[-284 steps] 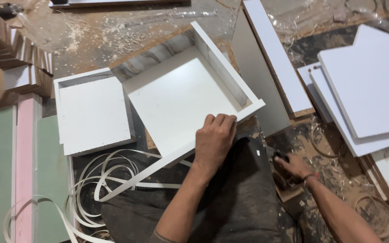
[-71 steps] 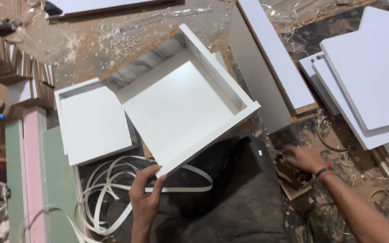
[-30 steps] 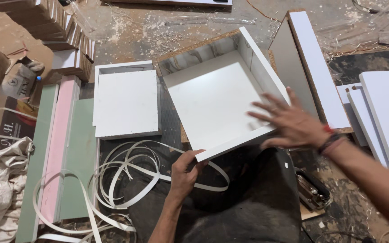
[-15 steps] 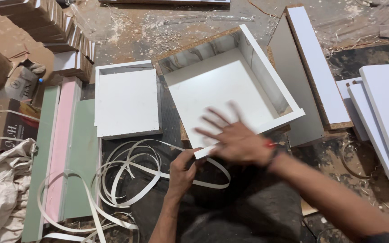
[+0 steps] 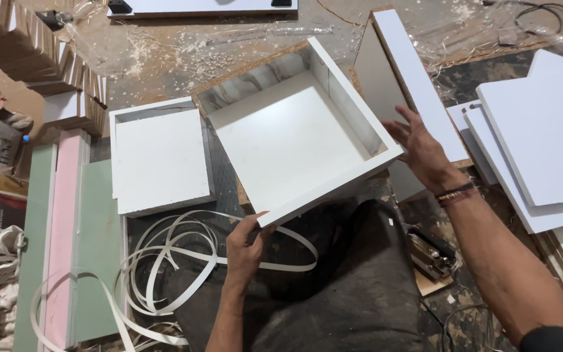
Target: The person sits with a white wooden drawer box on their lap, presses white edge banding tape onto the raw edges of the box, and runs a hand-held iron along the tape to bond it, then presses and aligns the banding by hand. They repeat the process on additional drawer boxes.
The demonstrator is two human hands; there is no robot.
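You had the open white box (image 5: 294, 140) tilted across your lap, and the step in hand looked like turning or settling it into a working position. Your left hand (image 5: 245, 241) pinched its near corner, thumb on top of the rim and fingers tucked under the edge, so the box sat directly above and ahead of that hand. Your right hand (image 5: 425, 153) was at the far-right corner with the fingers spread and loosely curved; whether the palm pressed the outer wall or hovered just beside it, I cannot tell. Only 1 wall of the box showed a grey marbled face, the one farthest from your left hand. Left of that hand lay loose coils of white edge-banding strip (image 5: 164, 261), and beyond them a smaller white box (image 5: 161, 160) rested flat, just beside the one you held. Beyond your right hand stood an upright white panel (image 5: 402, 72), with a stack of white boards (image 5: 542, 137) farther right, and a metal stapler-like tool (image 5: 431, 251) lay near your right forearm. The next move probably called for a firmer right-hand hold before any turn, since a 1-corner pinch could let the box slip.
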